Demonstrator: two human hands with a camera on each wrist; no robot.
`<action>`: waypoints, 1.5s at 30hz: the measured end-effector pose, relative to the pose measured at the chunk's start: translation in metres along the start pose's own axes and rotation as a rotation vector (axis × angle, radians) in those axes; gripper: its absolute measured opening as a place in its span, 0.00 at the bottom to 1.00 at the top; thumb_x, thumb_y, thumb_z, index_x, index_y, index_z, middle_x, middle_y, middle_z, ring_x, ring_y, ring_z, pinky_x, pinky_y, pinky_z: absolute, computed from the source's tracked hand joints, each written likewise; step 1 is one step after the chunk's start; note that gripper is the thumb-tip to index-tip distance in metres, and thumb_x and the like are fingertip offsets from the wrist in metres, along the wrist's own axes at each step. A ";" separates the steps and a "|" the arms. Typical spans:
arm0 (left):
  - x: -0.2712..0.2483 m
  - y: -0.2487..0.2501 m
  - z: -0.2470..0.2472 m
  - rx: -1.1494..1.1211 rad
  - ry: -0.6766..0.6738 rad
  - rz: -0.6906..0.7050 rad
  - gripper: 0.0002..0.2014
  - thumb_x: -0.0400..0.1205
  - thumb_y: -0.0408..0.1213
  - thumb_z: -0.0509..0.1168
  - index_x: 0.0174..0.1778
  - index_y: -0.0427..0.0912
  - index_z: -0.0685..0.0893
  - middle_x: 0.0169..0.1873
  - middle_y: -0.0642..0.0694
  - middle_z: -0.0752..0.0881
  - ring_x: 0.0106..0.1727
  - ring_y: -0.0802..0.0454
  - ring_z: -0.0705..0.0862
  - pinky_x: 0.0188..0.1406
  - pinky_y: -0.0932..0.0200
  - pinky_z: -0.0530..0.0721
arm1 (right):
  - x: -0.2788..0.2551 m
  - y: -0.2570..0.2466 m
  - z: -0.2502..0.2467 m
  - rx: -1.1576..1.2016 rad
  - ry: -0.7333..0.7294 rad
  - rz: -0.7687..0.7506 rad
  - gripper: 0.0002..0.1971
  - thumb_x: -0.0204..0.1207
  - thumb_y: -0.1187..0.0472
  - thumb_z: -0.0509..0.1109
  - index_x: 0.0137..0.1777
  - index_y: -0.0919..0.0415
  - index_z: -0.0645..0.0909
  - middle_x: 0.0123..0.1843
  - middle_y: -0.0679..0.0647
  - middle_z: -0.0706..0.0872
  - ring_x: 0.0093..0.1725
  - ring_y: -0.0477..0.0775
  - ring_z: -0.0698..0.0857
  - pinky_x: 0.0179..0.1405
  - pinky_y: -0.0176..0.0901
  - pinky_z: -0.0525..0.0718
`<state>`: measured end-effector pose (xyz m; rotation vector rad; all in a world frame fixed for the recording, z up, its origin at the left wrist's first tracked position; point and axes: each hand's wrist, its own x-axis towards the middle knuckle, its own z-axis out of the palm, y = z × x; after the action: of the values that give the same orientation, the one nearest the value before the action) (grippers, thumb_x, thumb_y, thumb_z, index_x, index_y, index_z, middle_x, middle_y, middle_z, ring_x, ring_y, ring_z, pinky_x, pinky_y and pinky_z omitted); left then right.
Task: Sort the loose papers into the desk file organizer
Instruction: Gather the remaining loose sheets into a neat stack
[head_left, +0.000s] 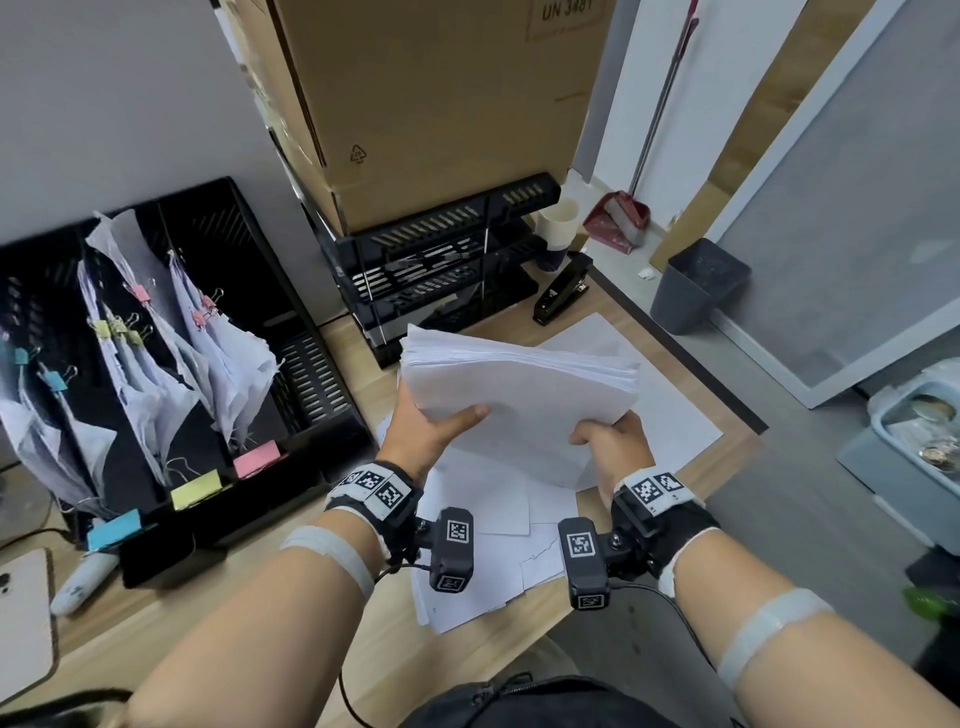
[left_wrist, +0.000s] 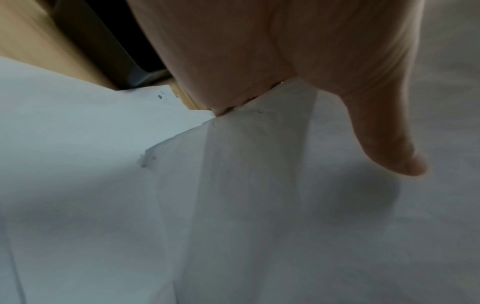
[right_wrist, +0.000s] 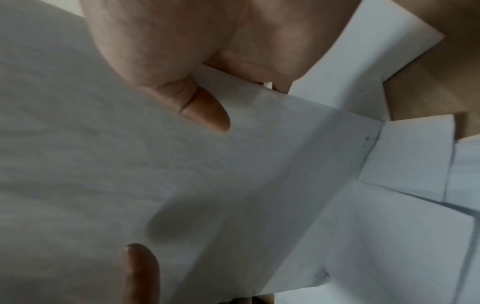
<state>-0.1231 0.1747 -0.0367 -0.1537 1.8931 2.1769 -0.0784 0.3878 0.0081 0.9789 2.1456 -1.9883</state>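
Both hands hold a thick stack of white papers (head_left: 524, 395) above the desk. My left hand (head_left: 431, 431) grips its near left edge, thumb lying on the top sheet (left_wrist: 363, 205). My right hand (head_left: 615, 441) grips the near right corner, thumb on the stack (right_wrist: 130, 164). More loose sheets (head_left: 483, 571) lie on the desk under the hands. The black upright file organizer (head_left: 306, 374) stands at the left, its slots holding clipped paper bundles (head_left: 140, 353), with blue, yellow and pink labels on the front. Its rightmost slot holds no papers.
A black stacked letter tray (head_left: 441, 270) stands behind the papers under a big cardboard box (head_left: 441, 104). A black stapler (head_left: 563, 288) and a cup (head_left: 556, 228) are at the back right. A phone (head_left: 21, 618) lies at the near left. A grey bin (head_left: 696, 286) stands on the floor beyond the desk edge.
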 end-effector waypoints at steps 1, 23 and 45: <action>0.000 -0.002 0.000 -0.004 -0.006 -0.022 0.46 0.60 0.44 0.89 0.74 0.45 0.76 0.63 0.44 0.89 0.67 0.45 0.87 0.70 0.42 0.83 | 0.000 0.002 -0.001 -0.006 0.001 0.023 0.14 0.67 0.80 0.65 0.35 0.59 0.76 0.35 0.54 0.81 0.37 0.54 0.78 0.38 0.42 0.74; 0.014 0.014 -0.001 0.270 -0.002 0.064 0.43 0.59 0.61 0.86 0.68 0.46 0.83 0.60 0.47 0.87 0.60 0.52 0.87 0.61 0.41 0.86 | -0.012 -0.014 0.003 0.136 0.109 -0.010 0.17 0.69 0.78 0.64 0.39 0.51 0.75 0.39 0.46 0.80 0.40 0.42 0.76 0.36 0.37 0.70; 0.036 -0.007 -0.037 0.750 0.066 -0.397 0.40 0.81 0.39 0.73 0.86 0.40 0.60 0.77 0.36 0.75 0.69 0.42 0.81 0.65 0.54 0.79 | 0.065 0.037 0.037 -0.643 -0.224 0.136 0.24 0.76 0.56 0.67 0.73 0.54 0.72 0.68 0.60 0.78 0.53 0.62 0.83 0.45 0.39 0.77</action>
<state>-0.1589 0.1430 -0.0581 -0.4099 2.3274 1.1345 -0.1259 0.3794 -0.0597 0.7232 2.2719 -1.1452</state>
